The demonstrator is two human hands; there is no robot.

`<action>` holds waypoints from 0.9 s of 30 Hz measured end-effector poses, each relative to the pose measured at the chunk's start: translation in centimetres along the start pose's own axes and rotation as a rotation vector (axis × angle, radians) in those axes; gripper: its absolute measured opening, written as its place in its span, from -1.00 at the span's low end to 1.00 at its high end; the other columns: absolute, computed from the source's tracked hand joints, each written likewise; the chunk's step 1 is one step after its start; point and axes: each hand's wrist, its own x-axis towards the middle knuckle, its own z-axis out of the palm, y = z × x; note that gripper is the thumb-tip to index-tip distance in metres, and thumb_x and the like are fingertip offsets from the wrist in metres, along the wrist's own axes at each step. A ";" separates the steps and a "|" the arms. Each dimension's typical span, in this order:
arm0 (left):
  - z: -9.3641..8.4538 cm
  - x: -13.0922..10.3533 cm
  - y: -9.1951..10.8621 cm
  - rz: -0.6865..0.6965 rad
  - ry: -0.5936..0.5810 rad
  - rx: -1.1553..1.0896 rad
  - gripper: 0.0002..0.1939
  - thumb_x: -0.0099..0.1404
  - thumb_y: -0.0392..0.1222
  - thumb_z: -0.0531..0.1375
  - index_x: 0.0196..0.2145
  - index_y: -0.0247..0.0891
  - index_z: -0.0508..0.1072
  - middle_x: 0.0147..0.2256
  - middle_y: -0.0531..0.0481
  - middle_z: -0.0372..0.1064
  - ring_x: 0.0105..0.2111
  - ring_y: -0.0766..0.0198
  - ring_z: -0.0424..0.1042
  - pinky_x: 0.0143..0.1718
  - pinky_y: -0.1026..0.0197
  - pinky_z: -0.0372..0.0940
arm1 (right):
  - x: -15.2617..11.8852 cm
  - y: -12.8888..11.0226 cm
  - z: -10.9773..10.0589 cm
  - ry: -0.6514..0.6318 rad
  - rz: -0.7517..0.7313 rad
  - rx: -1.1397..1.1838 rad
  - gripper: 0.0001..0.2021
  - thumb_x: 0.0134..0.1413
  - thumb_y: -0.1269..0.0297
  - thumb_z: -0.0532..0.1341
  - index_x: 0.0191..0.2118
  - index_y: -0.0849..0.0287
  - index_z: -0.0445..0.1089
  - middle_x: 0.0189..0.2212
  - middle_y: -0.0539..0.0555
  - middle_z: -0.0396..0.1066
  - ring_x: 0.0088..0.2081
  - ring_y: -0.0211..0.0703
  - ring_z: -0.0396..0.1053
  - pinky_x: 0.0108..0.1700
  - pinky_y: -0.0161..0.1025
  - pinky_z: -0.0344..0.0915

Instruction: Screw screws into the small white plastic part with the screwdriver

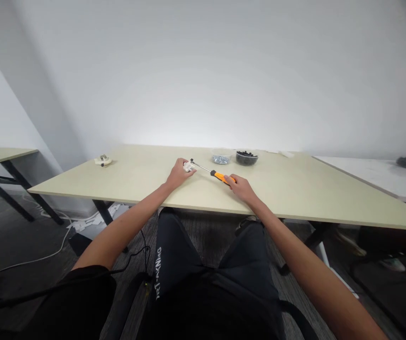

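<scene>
From where I stand, a plain white wall (206, 71) rises right beyond the grip, brightest low down, just above the table edge, and greyer higher up. Far to the left of the grip, a greyer wall section (43, 71) slants down. Under the grip spreads a pale yellow-green worktable (302, 189) on black legs (102, 211). Well off to the left stands a similar table (0, 154); to the right, a white tabletop (362, 174) runs alongside. Below the grip I see grey, streaky carpet (206, 231). Down to the left, a white cable (43, 259) trails near scattered white paper pieces (98, 219). The light is soft.
</scene>
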 end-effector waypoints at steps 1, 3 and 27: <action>0.0 0.0 -0.1 0.003 -0.002 0.008 -0.58 0.16 0.01 0.27 -0.13 -0.20 0.23 -0.15 -0.05 0.28 -0.13 0.17 0.33 -0.10 0.12 0.22 | 0.0 0.0 0.0 0.009 -0.009 0.002 -0.54 0.19 -0.14 -0.02 -0.48 0.15 0.21 -0.55 -0.02 0.23 -0.47 -0.22 0.15 -0.39 -0.26 0.02; 0.1 0.1 -0.2 0.006 0.005 0.017 -0.58 0.16 0.01 0.27 -0.13 -0.20 0.23 -0.15 -0.06 0.28 -0.13 0.16 0.32 -0.08 0.11 0.21 | 0.1 0.1 0.0 0.010 -0.029 -0.004 -0.54 0.19 -0.15 -0.01 -0.49 0.15 0.21 -0.55 -0.02 0.23 -0.47 -0.22 0.14 -0.39 -0.26 0.01; 0.5 0.2 -0.8 0.029 -0.006 -0.022 -0.54 0.16 0.00 0.27 -0.07 -0.21 0.22 -0.08 -0.10 0.27 -0.04 0.14 0.31 0.00 0.11 0.20 | 0.1 0.1 0.1 -0.028 -0.006 -0.034 -0.57 0.14 -0.12 0.05 -0.35 0.18 0.37 -0.46 0.03 0.37 -0.43 -0.18 0.24 -0.38 -0.26 0.07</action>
